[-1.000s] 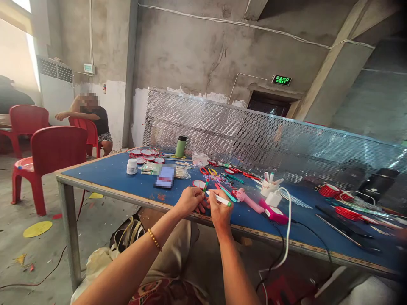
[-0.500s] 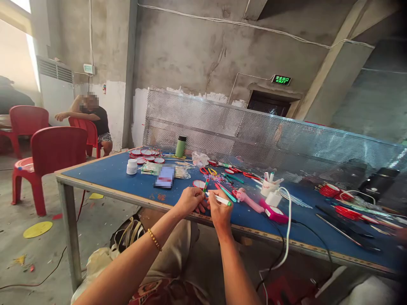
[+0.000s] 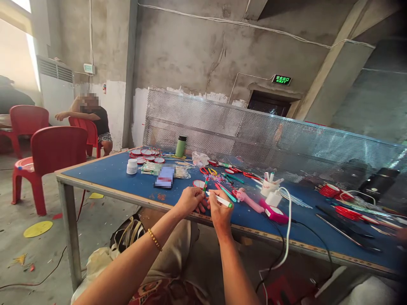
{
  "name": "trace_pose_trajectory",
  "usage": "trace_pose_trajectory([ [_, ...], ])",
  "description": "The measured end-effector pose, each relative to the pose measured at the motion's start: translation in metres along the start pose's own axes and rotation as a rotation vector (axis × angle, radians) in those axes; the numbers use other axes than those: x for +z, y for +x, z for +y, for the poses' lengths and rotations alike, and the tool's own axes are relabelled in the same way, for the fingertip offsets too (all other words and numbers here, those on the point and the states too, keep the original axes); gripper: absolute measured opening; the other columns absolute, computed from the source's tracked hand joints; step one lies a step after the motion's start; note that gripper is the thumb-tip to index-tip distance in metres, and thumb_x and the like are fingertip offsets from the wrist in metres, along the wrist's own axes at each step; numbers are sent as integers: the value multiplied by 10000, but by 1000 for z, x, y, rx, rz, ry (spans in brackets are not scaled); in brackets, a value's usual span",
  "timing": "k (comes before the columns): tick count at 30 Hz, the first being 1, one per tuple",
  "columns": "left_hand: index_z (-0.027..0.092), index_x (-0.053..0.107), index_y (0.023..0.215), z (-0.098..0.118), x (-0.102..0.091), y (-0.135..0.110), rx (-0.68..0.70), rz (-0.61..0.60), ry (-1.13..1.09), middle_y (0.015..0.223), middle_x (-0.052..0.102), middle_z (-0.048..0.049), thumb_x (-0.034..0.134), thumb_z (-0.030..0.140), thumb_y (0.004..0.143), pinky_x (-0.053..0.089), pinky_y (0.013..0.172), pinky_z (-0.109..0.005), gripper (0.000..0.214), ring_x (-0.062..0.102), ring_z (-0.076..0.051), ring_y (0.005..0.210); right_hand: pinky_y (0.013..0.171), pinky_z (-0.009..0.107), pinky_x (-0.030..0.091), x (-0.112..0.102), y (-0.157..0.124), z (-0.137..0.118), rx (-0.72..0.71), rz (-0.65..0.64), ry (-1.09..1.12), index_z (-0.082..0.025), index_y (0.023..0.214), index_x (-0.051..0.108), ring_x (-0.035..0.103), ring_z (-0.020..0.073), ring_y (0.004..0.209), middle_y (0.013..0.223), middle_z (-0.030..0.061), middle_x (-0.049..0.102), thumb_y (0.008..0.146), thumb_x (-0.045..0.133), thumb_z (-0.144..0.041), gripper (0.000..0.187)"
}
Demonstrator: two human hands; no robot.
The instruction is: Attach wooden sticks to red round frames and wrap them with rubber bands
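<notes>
My left hand (image 3: 189, 200) is closed round a thin stick with red and green bands (image 3: 205, 185), held upright at the near edge of the blue table (image 3: 108, 173). My right hand (image 3: 219, 209) grips a white pen with a green tip (image 3: 220, 199), its point close to the stick. The two hands touch each other over the table edge. A small red-rimmed round piece (image 3: 199, 184) lies just beyond them.
Red and green pens (image 3: 226, 191), scissors (image 3: 208, 171), a pink glue gun (image 3: 260, 205) with a white cable, a green bottle (image 3: 180, 146), a white jar (image 3: 132, 166) and red-rimmed discs (image 3: 144, 153) lie on the table. A perforated metal screen (image 3: 254, 135) backs it. Red chairs (image 3: 49, 159) and a seated person (image 3: 92, 118) are at left.
</notes>
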State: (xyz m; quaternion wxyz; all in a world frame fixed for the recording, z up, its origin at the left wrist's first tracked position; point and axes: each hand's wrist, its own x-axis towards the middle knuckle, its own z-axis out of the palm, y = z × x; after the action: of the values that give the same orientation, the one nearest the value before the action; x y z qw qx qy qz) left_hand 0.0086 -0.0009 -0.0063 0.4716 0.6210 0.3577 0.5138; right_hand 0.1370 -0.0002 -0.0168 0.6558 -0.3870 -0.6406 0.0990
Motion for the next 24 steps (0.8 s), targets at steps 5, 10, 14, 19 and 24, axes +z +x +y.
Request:
trace_pose_trajectory([
  [5, 135, 533, 691, -1, 0, 0, 15, -3, 10, 628, 700, -50, 497, 198, 897, 424, 361, -151, 219, 633, -107, 425, 522, 252, 464, -1, 0, 5, -20, -16, -25, -185, 768, 640, 566, 144, 529, 626, 7, 635, 894, 556, -341, 217],
  [10, 140, 519, 685, -3, 0, 1, 16, 3, 11, 618, 685, -28, 501, 169, 882, 420, 354, -140, 199, 633, -100, 427, 526, 254, 464, -1, 0, 6, -40, -20, -45, -189, 765, 642, 580, 152, 541, 612, 5, 634, 891, 561, -355, 223],
  [14, 142, 508, 676, -2, 0, 1, 14, 3, 15, 619, 684, -31, 495, 179, 888, 423, 355, -137, 216, 629, -95, 422, 525, 250, 460, 0, 1, 8, -45, -18, -53, -184, 782, 658, 576, 146, 528, 600, -1, 631, 893, 551, -348, 226],
  [19, 143, 518, 677, 1, 0, -1, 18, 5, 23, 623, 688, -32, 499, 190, 888, 423, 355, -140, 217, 631, -97, 426, 524, 248, 460, 0, 1, 8, -46, -19, -62, -177, 800, 669, 570, 140, 520, 605, -1, 633, 887, 553, -335, 214],
  [24, 143, 517, 671, 1, 0, -1, 25, 8, 32, 614, 689, -32, 517, 210, 883, 417, 363, -129, 222, 629, -91, 426, 523, 253, 465, -1, 0, 4, -52, -18, -68, -181, 799, 673, 576, 144, 525, 620, 8, 646, 886, 546, -331, 216],
])
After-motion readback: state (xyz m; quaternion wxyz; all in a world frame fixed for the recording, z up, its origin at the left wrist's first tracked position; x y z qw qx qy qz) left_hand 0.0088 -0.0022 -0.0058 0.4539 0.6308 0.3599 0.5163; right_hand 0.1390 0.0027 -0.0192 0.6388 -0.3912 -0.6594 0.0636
